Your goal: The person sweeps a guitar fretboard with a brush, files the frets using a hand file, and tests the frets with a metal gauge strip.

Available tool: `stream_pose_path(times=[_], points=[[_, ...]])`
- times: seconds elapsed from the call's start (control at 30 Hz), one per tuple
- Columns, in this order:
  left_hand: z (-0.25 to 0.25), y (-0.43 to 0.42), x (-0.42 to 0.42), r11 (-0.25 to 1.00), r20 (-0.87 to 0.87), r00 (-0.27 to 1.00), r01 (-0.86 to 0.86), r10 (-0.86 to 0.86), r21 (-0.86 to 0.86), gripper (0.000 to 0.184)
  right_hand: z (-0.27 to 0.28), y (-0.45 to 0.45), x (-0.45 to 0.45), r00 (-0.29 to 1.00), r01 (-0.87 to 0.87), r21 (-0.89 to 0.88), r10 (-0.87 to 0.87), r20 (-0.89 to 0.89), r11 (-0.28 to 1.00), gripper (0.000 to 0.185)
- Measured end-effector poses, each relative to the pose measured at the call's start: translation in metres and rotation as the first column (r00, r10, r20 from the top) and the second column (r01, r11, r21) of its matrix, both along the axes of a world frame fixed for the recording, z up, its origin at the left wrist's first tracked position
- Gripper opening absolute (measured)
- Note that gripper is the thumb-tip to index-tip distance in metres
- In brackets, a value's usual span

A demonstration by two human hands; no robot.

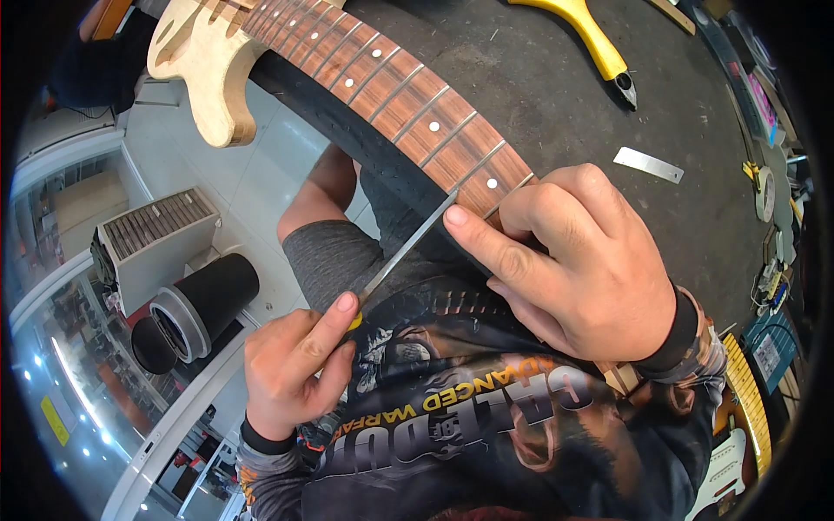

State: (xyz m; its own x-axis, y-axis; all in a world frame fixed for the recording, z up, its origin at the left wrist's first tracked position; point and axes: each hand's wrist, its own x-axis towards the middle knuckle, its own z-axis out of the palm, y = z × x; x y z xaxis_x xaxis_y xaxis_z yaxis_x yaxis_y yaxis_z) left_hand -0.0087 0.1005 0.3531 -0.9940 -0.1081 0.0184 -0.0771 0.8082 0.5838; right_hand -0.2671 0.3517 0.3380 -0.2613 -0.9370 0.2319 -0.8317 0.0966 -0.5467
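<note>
A slim metal file (408, 247) slants up from my left hand (300, 369), whose fingers are closed round its handle end; a bit of yellow shows there. The index finger lies along the file. Its tip touches the near edge of a guitar neck (413, 124) with a dark wood fretboard, metal frets and white dot inlays. My right hand (578, 269) is wrapped over the neck's right end, one finger pressing beside the file tip. That end of the neck is hidden under the hand. At upper left the neck meets an unpainted wooden guitar body (208, 69).
On the dark workbench (521, 87) lie a yellow-handled tool (591, 39) and a small flat metal plate (649, 164). Assorted tools line the right edge, near another guitar neck (749, 399). A black bin (213, 295) and a grey slatted box (161, 230) stand on the floor at left.
</note>
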Motion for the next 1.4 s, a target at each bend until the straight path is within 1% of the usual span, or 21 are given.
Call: stream_pose_path(times=[0.13, 0.23, 0.33, 0.43, 0.53, 0.63, 0.83, 0.93, 1.13, 1.23, 1.33, 1.4], points=[[0.014, 0.002, -0.004, 1.0, 0.071, 0.997, 0.028, -0.029, 0.014, 0.077, 0.0, 0.0, 0.0, 1.0, 0.002, -0.011, -0.002, 0.011, 1.0, 0.091], [0.017, 0.004, -0.012, 1.0, 0.068, 0.997, 0.03, -0.03, 0.003, 0.076, 0.0, 0.0, -0.001, 1.0, 0.002, -0.013, -0.002, 0.01, 1.0, 0.091], [0.023, 0.002, -0.01, 0.999, 0.116, 0.993, 0.035, -0.034, -0.007, 0.076, -0.002, 0.0, -0.001, 1.0, 0.015, -0.03, -0.014, 0.021, 0.999, 0.091], [0.018, 0.008, -0.013, 0.999, 0.064, 0.998, -0.012, 0.014, -0.035, 0.078, -0.003, 0.002, -0.001, 0.999, 0.022, -0.036, -0.021, 0.025, 0.999, 0.091], [0.017, 0.008, -0.017, 0.999, 0.047, 0.999, -0.006, 0.008, -0.039, 0.078, -0.003, 0.001, -0.001, 0.999, 0.022, -0.044, -0.021, 0.027, 0.999, 0.091], [0.025, 0.007, -0.013, 0.999, 0.12, 0.992, 0.03, -0.028, -0.016, 0.077, -0.005, 0.001, -0.001, 0.999, 0.031, -0.064, -0.029, 0.032, 0.998, 0.09], [0.022, 0.01, -0.024, 0.999, 0.063, 0.998, -0.002, 0.005, -0.051, 0.077, -0.006, 0.002, -0.002, 0.999, 0.042, -0.072, -0.04, 0.027, 0.997, 0.09], [0.026, 0.008, -0.019, 0.998, 0.104, 0.995, -0.002, 0.008, -0.058, 0.077, -0.006, 0.002, -0.002, 0.998, 0.045, -0.081, -0.042, 0.037, 0.996, 0.09], [0.027, 0.007, -0.028, 0.997, 0.082, 0.997, 0.011, -0.005, -0.076, 0.077, -0.009, 0.003, -0.002, 0.999, 0.047, -0.096, -0.045, 0.021, 0.994, 0.089], [0.035, 0.004, -0.023, 0.999, 0.144, 0.989, 0.037, -0.031, -0.039, 0.077, -0.008, 0.003, -0.002, 0.997, 0.056, -0.096, -0.052, 0.051, 0.994, 0.09], [0.034, 0.005, -0.031, 0.999, 0.124, 0.992, 0.041, -0.036, -0.033, 0.077, -0.009, 0.004, -0.003, 0.998, 0.059, -0.091, -0.056, 0.027, 0.994, 0.089], [0.034, 0.006, -0.031, 0.998, 0.117, 0.993, 0.023, -0.016, -0.063, 0.077, -0.008, 0.003, -0.003, 0.998, 0.066, -0.09, -0.064, 0.024, 0.994, 0.088]])
